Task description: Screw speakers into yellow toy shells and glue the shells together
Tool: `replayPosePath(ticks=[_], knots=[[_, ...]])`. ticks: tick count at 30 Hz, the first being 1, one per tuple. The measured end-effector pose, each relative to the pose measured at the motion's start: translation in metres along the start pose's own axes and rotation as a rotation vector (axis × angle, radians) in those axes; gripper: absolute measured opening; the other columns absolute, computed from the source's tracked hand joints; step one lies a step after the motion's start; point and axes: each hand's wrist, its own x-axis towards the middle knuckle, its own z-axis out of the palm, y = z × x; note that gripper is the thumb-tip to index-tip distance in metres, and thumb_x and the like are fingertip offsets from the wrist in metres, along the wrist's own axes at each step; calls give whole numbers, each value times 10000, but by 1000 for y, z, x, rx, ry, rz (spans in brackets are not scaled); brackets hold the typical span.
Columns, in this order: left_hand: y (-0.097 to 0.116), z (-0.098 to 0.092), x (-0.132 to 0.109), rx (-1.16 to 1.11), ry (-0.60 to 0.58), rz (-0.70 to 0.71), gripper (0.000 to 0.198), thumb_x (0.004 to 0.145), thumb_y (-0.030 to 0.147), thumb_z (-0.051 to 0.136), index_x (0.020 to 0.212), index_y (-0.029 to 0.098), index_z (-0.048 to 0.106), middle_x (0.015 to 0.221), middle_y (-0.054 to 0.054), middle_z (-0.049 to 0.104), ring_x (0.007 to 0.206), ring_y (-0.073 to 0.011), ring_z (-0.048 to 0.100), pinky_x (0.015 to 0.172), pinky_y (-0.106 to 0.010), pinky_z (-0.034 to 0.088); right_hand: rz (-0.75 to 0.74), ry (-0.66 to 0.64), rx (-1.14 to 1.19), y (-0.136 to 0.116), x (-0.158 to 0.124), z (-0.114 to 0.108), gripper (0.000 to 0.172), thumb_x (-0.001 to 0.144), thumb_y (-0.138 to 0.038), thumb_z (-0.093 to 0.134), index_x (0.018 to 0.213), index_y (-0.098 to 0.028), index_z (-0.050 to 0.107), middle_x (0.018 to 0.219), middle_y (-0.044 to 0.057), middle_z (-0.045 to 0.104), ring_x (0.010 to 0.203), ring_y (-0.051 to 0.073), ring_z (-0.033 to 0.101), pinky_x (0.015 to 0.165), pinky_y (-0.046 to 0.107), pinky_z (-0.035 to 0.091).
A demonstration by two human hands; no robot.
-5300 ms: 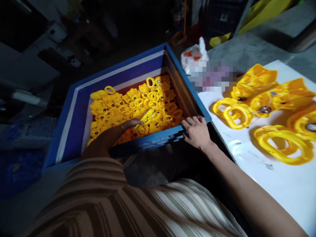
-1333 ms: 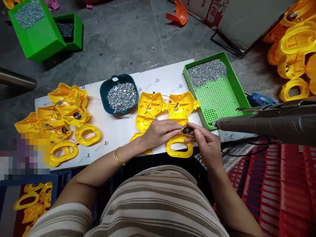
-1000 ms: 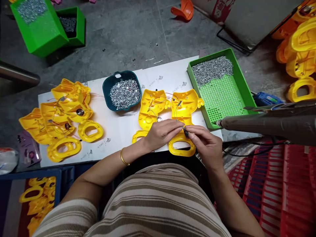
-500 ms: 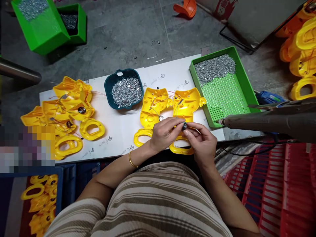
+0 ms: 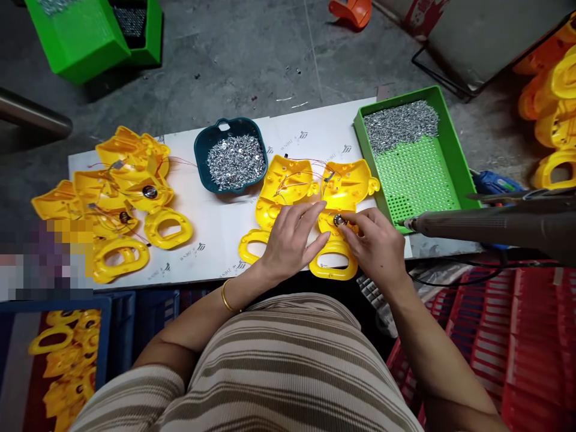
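My right hand (image 5: 378,243) pinches a small round metal part (image 5: 339,221) at the lower section of the right yellow shell (image 5: 342,183). My left hand (image 5: 292,240) has its fingers apart, holds nothing, and hovers over the lower part of the left yellow shell (image 5: 288,179). Thin red wires run between the tops of the two shells. Each shell has a ring-shaped handle at its near end; my left hand partly covers the left one.
A dark teal tray (image 5: 200,162) of screws and a green basket (image 5: 456,162) of screws flank the shells. More yellow shells (image 5: 130,180) lie at left. A dark power tool (image 5: 486,225) juts in from the right, above red crates (image 5: 535,348).
My hands have parted. The left let go of the small part and opened; the right has brought it down onto the right shell. The view has shifted slightly.
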Motion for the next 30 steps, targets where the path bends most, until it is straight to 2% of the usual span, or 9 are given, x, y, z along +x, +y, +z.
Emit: replayPosePath(ticks=[3, 5, 8, 11, 17, 21, 30], knots=[[4, -1, 2, 118, -111, -109, 556, 917, 472, 572, 1373, 169, 482, 1224, -131, 650, 1065, -292, 561, 965, -450, 359, -17, -10, -89, 0, 3, 7, 251, 932, -341, 544, 1040, -185, 709, 878, 53, 664, 726, 149, 608, 607, 268, 423], [6, -1, 4, 166, -173, -161, 597, 908, 486, 577, 1411, 189, 452, 1147, -112, 685, 1039, -302, 553, 989, -494, 306, -29, -11, -118, -1, 3, 10, 252, 932, -344, 543, 1032, -186, 713, 878, 55, 671, 731, 152, 606, 602, 270, 411], [7, 0, 5, 167, -198, -177, 606, 918, 466, 561, 1441, 196, 416, 1030, -91, 717, 1009, -292, 552, 1027, -528, 248, -52, -15, -128, -1, 4, 11, 250, 937, -348, 536, 1022, -194, 713, 869, 55, 677, 742, 158, 605, 618, 273, 411], [9, 3, 4, 157, -196, -159, 585, 934, 428, 537, 1449, 182, 409, 1021, -97, 721, 1015, -279, 557, 1054, -540, 215, -67, -10, -127, -2, 5, 12, 259, 943, -359, 526, 1017, -196, 714, 867, 56, 688, 768, 168, 613, 652, 281, 424], [18, 6, 10, 156, -218, -196, 570, 923, 336, 526, 1456, 175, 402, 1045, -101, 719, 1029, -280, 570, 1050, -547, 229, -91, 2, -73, 5, 6, 18, 259, 941, -358, 532, 1035, -203, 717, 929, 58, 717, 837, 183, 632, 717, 290, 457], [21, 9, 17, 167, -235, -236, 611, 916, 372, 539, 1472, 173, 382, 1014, -107, 720, 1016, -305, 574, 1026, -575, 250, -139, 5, -4, 15, 4, 23, 278, 945, -342, 518, 1082, -180, 698, 967, 90, 714, 880, 199, 644, 772, 306, 497], [25, 10, 28, 188, -253, -331, 567, 897, 327, 567, 1434, 224, 417, 1062, -97, 723, 1044, -305, 576, 1033, -577, 250, -132, 13, 38, 22, 8, 25, 252, 922, -314, 559, 1103, -199, 691, 846, 53, 639, 725, 154, 604, 648, 267, 505]])
